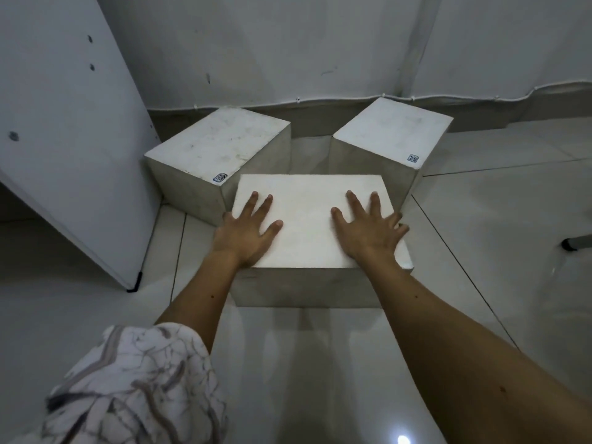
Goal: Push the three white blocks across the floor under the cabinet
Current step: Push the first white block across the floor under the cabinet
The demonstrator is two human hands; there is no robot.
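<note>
Pressing down on the near white block [312, 219], I am laying both hands flat on its top. My left hand [245, 233] is sitting near the block's left edge, and its little finger is hanging over that side. My right hand [368, 230] is sitting near the right edge, with its outer fingers reaching past the side. The fingers on both hands are spread wide and lying flat, not curling around anything.

This block is standing on the shiny tiled floor [480, 251], closest to me. Two more are waiting behind it. The left white block [217, 145] is sitting just beside the white cabinet panel [64, 139] and looks to be touching my block at the corner. The right white block [392, 131] is standing on the other side, close to my block too. A gap is showing between the two far blocks. Both are sitting near the grey wall [288, 43]. Each far block is wearing a small blue sticker [220, 177] on one corner of its top.

A patterned sleeve [134, 386] is covering my left upper arm.
</note>
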